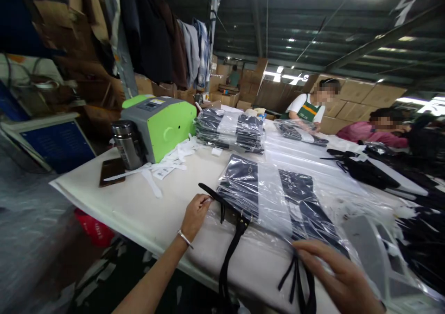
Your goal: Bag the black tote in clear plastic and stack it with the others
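Two hands of yours are at the near side of a clear bag [239,189] lying on the white table [184,175] in front of you. Inside it is dark folded cloth [301,186], with a broad white sheet [273,193] across its middle. Your left hand [195,215], with a bracelet [185,239] at the wrist, has its fingers closed, pinching the bag near its left corner, just beside a black strap [227,256] that hangs over the table edge. Your right hand [335,272], slightly blurred, has thumb and fingers closed on the bag's near edge farther right, beside some black ties [295,279].

Beyond the bag you have a stack of similar bagged items [208,128]. To its left stands a green and grey machine [174,126], with white strips [179,154] scattered at its foot, a metal flask [127,145] close by and a phone [109,172] lying near the table's left edge. Across from you, a co-worker in a green apron [308,110] leans over another bagged item [301,131], and a person in pink [359,133] bends low farther right.
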The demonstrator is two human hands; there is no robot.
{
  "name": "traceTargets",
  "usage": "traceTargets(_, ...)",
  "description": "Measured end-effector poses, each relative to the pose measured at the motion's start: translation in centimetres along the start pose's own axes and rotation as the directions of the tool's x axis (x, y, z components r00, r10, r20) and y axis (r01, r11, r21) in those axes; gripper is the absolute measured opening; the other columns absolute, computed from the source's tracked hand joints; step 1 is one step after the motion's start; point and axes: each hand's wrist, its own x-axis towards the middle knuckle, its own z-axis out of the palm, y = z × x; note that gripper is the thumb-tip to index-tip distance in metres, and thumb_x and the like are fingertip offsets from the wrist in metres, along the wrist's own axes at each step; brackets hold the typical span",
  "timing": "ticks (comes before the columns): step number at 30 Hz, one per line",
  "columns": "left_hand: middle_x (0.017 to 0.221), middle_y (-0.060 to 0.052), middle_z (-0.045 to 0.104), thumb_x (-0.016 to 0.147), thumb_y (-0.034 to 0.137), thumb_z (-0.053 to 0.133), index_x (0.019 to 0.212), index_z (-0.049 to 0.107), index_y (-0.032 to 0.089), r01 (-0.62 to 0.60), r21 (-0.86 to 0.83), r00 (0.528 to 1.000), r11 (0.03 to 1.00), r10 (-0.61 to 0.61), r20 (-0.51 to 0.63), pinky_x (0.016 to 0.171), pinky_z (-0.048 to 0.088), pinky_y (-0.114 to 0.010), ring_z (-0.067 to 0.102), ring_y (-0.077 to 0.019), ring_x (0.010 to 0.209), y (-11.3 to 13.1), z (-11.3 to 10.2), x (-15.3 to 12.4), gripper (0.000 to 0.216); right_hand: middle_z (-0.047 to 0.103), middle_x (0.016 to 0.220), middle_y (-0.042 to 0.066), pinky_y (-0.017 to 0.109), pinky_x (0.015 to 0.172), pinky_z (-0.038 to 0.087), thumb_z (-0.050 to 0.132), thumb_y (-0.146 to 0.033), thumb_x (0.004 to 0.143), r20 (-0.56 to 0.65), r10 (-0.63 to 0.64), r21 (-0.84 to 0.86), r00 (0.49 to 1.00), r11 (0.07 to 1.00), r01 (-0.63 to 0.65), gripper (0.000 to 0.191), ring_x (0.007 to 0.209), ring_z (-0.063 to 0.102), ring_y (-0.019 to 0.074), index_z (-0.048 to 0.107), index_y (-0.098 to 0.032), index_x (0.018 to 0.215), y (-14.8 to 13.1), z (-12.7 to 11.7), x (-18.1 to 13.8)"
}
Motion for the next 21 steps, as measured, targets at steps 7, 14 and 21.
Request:
traceTargets(7,0.055,0.008,0.047,0.091,0.047,0.046,0.085,0.051,0.021,0.124,-0.321,0.991,0.939,-0.103,0.082,0.052,0.04,-0.024,0.047,-0.012,0.049,0.6,1.4,-1.2,0.028,0.07,0.117,0.008,0.031,0.07,0.056,0.055,-0.027,0.086,0.105,-0.113,0.116,0.988,0.988,0.101,0.042,0.064,0.067,0.0145,0.063,-0.02,0.127,-12.4,13.1,12.6)
traceTargets(14,0.077,-0.004,0.071,0.092,0.033,0.046,0.105,0.064,0.024,0.049,0.254,0.995,0.966,-0.07,0.072,0.064,0.039,-0.028,0.067,-0.0215,0.073,0.0,-0.4,-0.8,0.024,0.074,0.091,0.004,0.026,0.051,0.048,0.059,-0.027,0.085,0.211,-0.088,0.217,0.974,0.975,0.041,0.03,0.051,0.06,0.0122,0.072,-0.019,0.11,-13.5,15.6,15.5)
traceTargets(21,0.083,-0.002,0.072,0.09,0.025,0.045,0.09,0.064,0.022,0.069,0.171,0.997,0.983,-0.064,-0.039,0.072,0.045,-0.025,0.067,-0.0182,0.08,-0.5,-1.6,0.5,0.02,0.071,0.101,0.004,0.03,0.082,0.05,0.061,-0.021,0.088,0.21,-0.276,-0.15,0.938,0.939,0.31,0.021,0.092,0.068,0.0211,0.071,-0.024,0.105,-13.0,17.0,11.7)
